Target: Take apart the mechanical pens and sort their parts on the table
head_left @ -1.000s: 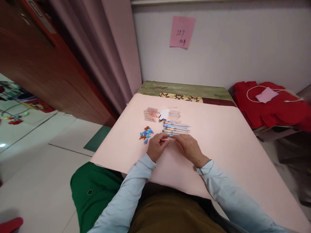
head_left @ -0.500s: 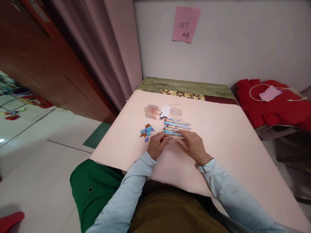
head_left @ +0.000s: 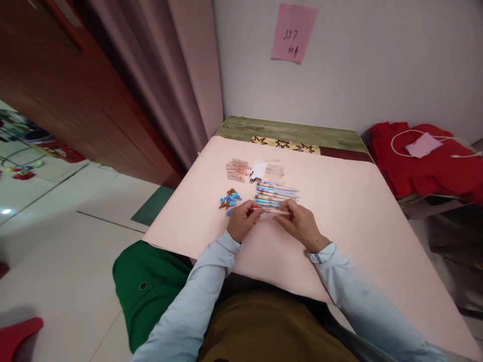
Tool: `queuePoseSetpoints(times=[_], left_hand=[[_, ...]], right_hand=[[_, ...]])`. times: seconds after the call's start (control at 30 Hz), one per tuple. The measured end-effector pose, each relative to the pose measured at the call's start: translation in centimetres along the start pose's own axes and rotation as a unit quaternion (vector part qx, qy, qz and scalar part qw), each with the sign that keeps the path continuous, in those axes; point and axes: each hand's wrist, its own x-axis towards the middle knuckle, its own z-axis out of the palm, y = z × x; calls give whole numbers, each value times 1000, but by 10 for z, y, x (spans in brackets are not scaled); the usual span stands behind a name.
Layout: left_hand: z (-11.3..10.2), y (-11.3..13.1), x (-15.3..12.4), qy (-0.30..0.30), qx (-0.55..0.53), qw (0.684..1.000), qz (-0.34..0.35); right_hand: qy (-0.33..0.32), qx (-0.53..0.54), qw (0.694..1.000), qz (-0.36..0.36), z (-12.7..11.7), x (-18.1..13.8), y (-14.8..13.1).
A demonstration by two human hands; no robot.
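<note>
Between my two hands lies a slim pale pen [head_left: 272,210], roughly level, pointing left to right. My left hand [head_left: 243,220] pinches its left end, and my right hand [head_left: 299,222] has thumb and fingers closed on its right end. Just beyond the hands, a row of pens [head_left: 277,192] in blue, tan and white lies on the pink-covered table [head_left: 188,201]. Small blue and brown pen caps [head_left: 229,199] sit in a heap beyond my left hand; a blue one is partly hidden by it.
Farther back lie reddish clear pen barrels [head_left: 237,170], white refills with black tips [head_left: 258,171] and pale clear pieces [head_left: 274,170]. A red cloth [head_left: 426,166] with a cord is at the right. Green fabric [head_left: 151,286] hangs by the table's left front edge.
My right hand's fingers have closed in around the pen's right end, and more of the pen shows between the hands. The camera view has shifted slightly.
</note>
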Motion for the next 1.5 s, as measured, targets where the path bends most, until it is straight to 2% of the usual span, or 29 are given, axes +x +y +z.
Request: queuePoseSetpoints(times=[0.1, 0.2, 0.37, 0.47, 0.57, 0.7, 0.9, 1.0, 1.17, 1.37, 1.5], left_hand=[[0, 0, 1, -3, -2, 1000, -10], [-2, -1, 2, -9, -31, 999, -28], [-5, -2, 4, -3, -115, 991, -73], [-6, -2, 4, -2, -129, 989, -73], [-7, -1, 4, -8, -137, 988, -73], [-10, 0, 4, -19, -171, 983, -62], [-7, -2, 2, -8, -145, 988, -54], [-7, -3, 2, 9, -139, 989, -57], [-7, -1, 1, 15, -120, 990, -70], [-4, 3, 2, 2, -135, 988, -68], [-7, 3, 2, -22, -126, 990, -65]], right_hand=[[-27, -2, 1000, -14, -1, 0, 0], [-27, -4, 999, -32, -1, 0, -2], [-17, 35, 999, -6, 2, -1, -4], [-37, 33, 999, 2, 1, -1, -4], [-52, 31, 998, -25, 0, 0, -3], [-40, 28, 998, -51, 1, 0, -4], [-3, 49, 999, 6, 4, -4, -3], [-23, 54, 998, -4, 2, -3, -3], [-55, 62, 994, -64, -2, 0, -5], [-32, 67, 997, -31, 1, -3, -5], [-14, 64, 997, -38, 1, -4, -5]])
